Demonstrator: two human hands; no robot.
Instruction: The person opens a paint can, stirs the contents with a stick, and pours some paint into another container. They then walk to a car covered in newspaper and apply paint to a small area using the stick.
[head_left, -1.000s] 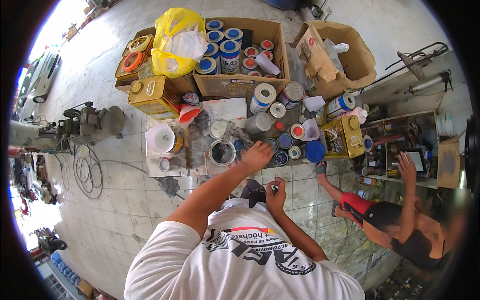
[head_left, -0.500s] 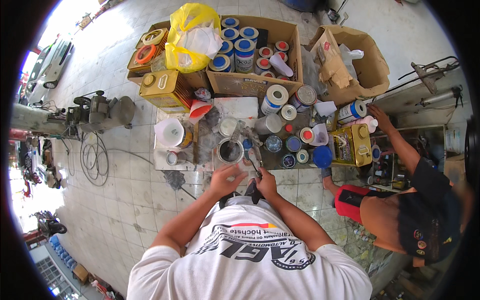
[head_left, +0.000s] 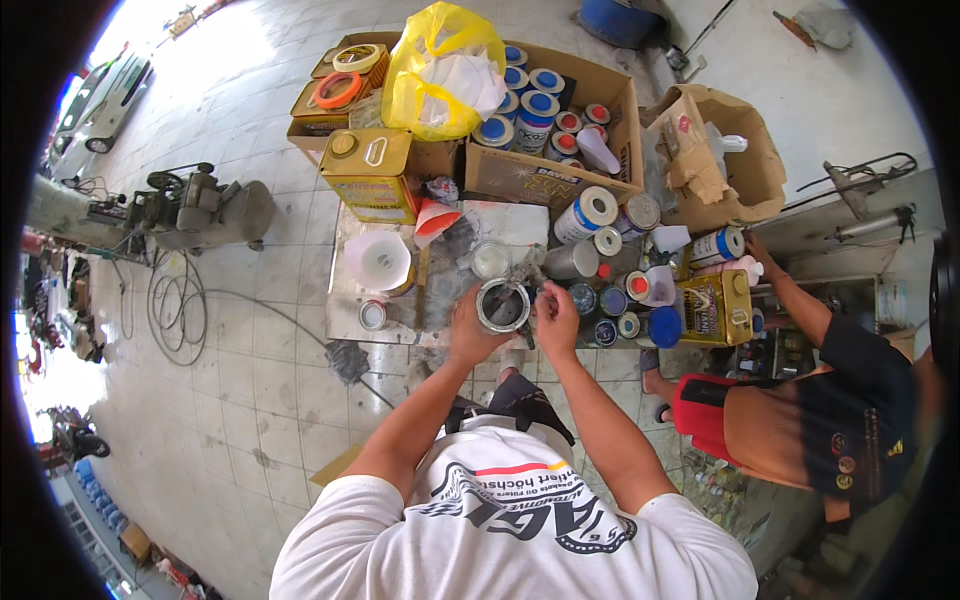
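Near the worktop edge, left hand grips an open can; right hand beside, hold unclear; tiled floor leftward.

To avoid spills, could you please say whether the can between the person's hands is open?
Open: the round can is uncovered, its dark inside visible.

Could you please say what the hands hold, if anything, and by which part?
The left hand holds the open can by its left side; whether the right hand holds anything is unclear.

The open can is metal, its rim smeared; golden tins are glossy metal; the yellow bag is crinkled plastic; the carton, matt cardboard.
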